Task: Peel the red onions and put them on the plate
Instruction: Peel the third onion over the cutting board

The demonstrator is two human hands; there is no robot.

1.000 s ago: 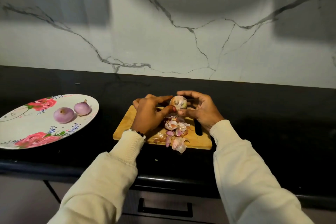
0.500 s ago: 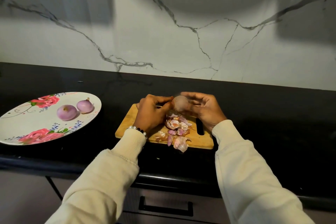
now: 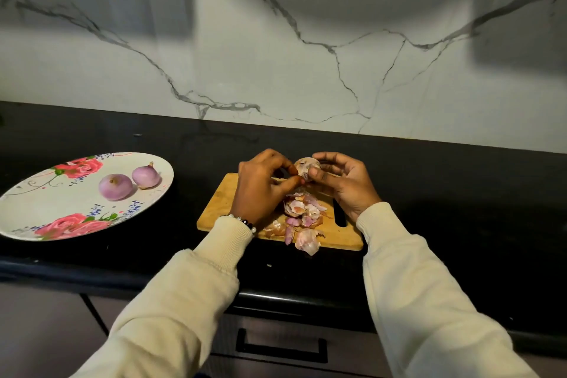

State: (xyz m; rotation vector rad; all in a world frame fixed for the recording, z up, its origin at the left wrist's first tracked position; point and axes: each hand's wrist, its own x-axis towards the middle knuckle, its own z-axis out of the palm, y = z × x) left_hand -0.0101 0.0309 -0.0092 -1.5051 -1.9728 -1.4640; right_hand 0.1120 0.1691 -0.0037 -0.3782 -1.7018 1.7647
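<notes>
Black counter (image 3: 429, 193), flowered plate (image 3: 46, 209) already holding two peeled onions (image 3: 115, 186). Over the cutting board (image 3: 221, 205), both hands, left hand (image 3: 260, 190) and right hand (image 3: 346, 184), pinch one onion (image 3: 306, 166) together. Risk: the slick bulb may squirt free and roll; peel scraps (image 3: 302, 218) near the board edge may fall.

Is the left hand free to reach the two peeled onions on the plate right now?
Probably not yet: the left hand and right hand both hold the onion. The counter toward the plate looks unobstructed.
</notes>
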